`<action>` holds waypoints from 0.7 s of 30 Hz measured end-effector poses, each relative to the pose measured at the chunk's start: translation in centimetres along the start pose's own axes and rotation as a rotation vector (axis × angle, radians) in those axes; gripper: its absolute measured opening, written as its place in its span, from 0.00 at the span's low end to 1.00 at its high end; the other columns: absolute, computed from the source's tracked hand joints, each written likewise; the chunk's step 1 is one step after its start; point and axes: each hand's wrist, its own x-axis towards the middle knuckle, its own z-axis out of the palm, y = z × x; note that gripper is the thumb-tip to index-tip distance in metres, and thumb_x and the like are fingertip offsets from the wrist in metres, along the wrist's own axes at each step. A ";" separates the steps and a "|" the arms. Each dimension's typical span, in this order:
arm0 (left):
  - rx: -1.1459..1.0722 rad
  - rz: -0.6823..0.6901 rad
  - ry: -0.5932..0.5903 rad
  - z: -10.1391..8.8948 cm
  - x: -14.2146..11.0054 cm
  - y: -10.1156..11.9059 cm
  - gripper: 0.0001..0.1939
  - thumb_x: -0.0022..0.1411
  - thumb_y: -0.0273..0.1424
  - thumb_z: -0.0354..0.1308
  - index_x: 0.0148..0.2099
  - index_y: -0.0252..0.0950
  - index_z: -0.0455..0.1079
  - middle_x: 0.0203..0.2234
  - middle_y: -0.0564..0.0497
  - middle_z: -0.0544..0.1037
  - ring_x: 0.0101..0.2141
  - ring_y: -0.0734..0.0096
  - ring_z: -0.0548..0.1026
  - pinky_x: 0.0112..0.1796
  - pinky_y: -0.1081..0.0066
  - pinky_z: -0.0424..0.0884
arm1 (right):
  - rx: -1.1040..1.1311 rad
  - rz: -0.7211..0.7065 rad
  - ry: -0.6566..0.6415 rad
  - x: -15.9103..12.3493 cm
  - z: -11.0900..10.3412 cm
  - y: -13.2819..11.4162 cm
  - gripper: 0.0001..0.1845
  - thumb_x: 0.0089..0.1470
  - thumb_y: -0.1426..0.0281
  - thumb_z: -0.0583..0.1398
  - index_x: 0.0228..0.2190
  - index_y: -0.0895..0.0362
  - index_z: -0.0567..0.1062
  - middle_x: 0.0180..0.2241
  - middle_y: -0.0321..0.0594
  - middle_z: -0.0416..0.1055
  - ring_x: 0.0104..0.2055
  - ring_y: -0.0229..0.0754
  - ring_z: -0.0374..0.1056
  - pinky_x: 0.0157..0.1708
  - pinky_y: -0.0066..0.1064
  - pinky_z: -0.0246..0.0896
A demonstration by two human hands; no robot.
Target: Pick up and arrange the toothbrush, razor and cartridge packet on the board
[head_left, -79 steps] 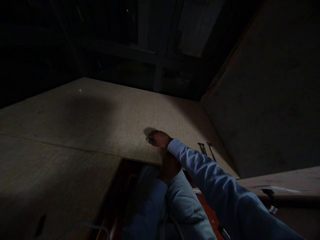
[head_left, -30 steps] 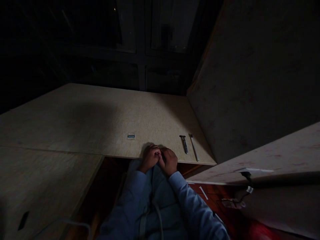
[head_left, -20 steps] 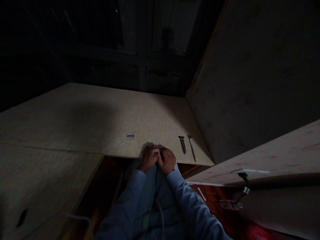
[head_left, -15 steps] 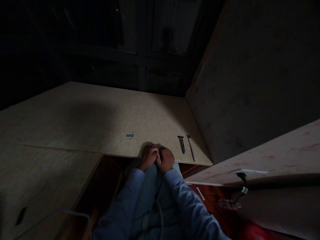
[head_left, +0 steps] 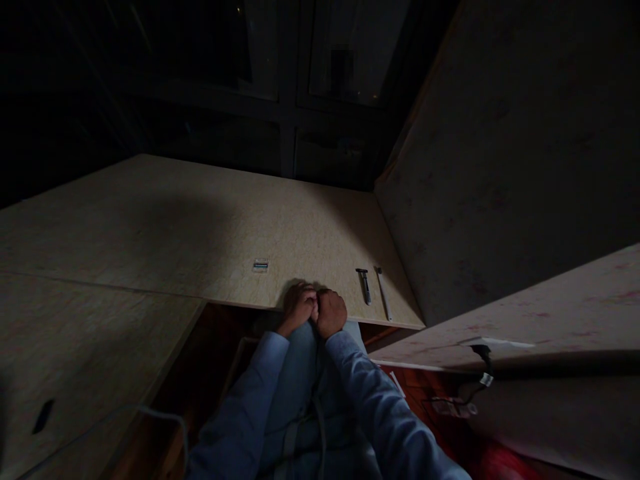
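My left hand (head_left: 300, 305) and my right hand (head_left: 331, 312) rest against each other at the front edge of the pale tabletop (head_left: 310, 227). Both have curled fingers. Whatever might lie inside them is hidden. To the right of my hands a dark razor (head_left: 366, 288) lies on the tabletop, its head toward the window. Beside it is a slim, light-handled toothbrush (head_left: 385, 295) with a dark head. Left of my hands sits a small clear case (head_left: 261, 265) with a dark bluish strip in it, apart from my fingers.
A patterned wall (head_left: 500, 167) bounds the tabletop on the right, and a dark window (head_left: 287, 133) stands behind it. A lower pale surface (head_left: 100, 347) at left carries a dark flat piece (head_left: 43, 417) and a cable (head_left: 160, 413). A black plug (head_left: 481, 350) hangs at the right wall.
My right hand has turned slightly, so more of its back shows and its thumb is less visible. The camera view has shifted a little. The objects on the tabletop stay put.
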 end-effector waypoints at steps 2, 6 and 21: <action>0.008 -0.006 0.000 0.1 0.0 0.0 0.12 0.45 0.18 0.51 0.21 0.39 0.70 0.28 0.49 0.79 0.37 0.62 0.75 0.44 0.64 0.69 | -0.016 -0.023 0.013 0.1 0.1 0.0 0.15 0.63 0.64 0.51 0.38 0.58 0.76 0.36 0.50 0.73 0.39 0.52 0.65 0.39 0.39 0.56; 0.025 -0.013 0.006 0.3 0.0 0.0 0.13 0.47 0.17 0.50 0.22 0.39 0.71 0.28 0.49 0.80 0.38 0.62 0.75 0.47 0.63 0.69 | -0.052 -0.078 0.102 0.1 0.4 0.3 0.14 0.63 0.65 0.52 0.35 0.58 0.75 0.34 0.49 0.72 0.37 0.50 0.63 0.36 0.38 0.54; 0.024 0.070 -0.045 -0.5 -0.2 0.3 0.13 0.46 0.16 0.50 0.20 0.39 0.68 0.25 0.50 0.76 0.36 0.63 0.73 0.41 0.63 0.67 | -0.041 -0.180 0.302 -0.2 0.8 0.5 0.20 0.65 0.63 0.47 0.35 0.59 0.75 0.32 0.46 0.70 0.34 0.47 0.61 0.34 0.36 0.51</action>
